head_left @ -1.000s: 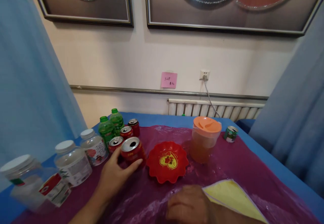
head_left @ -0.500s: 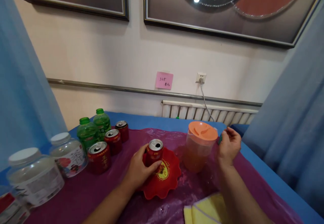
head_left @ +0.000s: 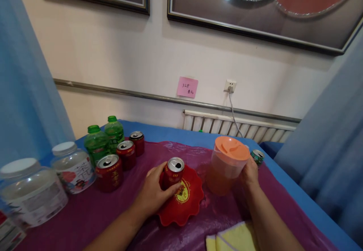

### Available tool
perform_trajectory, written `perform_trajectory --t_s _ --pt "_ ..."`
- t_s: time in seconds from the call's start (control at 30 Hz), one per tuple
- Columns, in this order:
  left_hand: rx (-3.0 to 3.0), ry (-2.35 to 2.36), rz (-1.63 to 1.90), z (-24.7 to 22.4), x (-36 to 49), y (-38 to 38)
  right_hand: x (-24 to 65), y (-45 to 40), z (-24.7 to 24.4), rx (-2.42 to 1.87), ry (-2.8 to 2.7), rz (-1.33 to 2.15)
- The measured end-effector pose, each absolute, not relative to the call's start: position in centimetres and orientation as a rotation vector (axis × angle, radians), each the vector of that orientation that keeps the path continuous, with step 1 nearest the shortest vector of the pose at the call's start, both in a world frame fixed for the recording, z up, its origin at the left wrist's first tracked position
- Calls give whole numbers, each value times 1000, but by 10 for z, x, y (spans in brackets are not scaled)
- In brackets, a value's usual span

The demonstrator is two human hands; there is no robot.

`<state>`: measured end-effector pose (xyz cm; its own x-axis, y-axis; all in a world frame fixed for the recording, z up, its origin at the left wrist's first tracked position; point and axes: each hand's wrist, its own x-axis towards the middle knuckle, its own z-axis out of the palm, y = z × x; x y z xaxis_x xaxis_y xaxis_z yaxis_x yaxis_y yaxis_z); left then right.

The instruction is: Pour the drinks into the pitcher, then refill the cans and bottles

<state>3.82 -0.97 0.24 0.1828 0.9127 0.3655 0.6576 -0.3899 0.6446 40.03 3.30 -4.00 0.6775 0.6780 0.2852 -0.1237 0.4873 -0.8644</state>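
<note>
In the head view, the left hand point(head_left: 153, 190) has fingers curved around a red can point(head_left: 172, 173) at the red plate's point(head_left: 193, 200) far-left part. The right hand point(head_left: 250, 172), earlier just beside the pitcher point(head_left: 224, 169), now touches its handle side; how closed, I cannot tell. Amber liquid point(head_left: 219, 183) lies inside. Farther stands a green can point(head_left: 258, 156).

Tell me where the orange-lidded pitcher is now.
In the head view, the orange-lidded pitcher is right of centre, between the red scalloped dish and the green can, with the right hand at its right side.
</note>
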Motion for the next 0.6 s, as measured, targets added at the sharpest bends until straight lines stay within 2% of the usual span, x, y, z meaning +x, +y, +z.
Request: perform_trajectory --t_s 0.37,0.6 --pt "2098 1458 1044 -2 38 -7 389 19 3 -867 -719 769" --pt "2103 1434 1048 -2 38 -10 365 11 43 -868 -718 711"
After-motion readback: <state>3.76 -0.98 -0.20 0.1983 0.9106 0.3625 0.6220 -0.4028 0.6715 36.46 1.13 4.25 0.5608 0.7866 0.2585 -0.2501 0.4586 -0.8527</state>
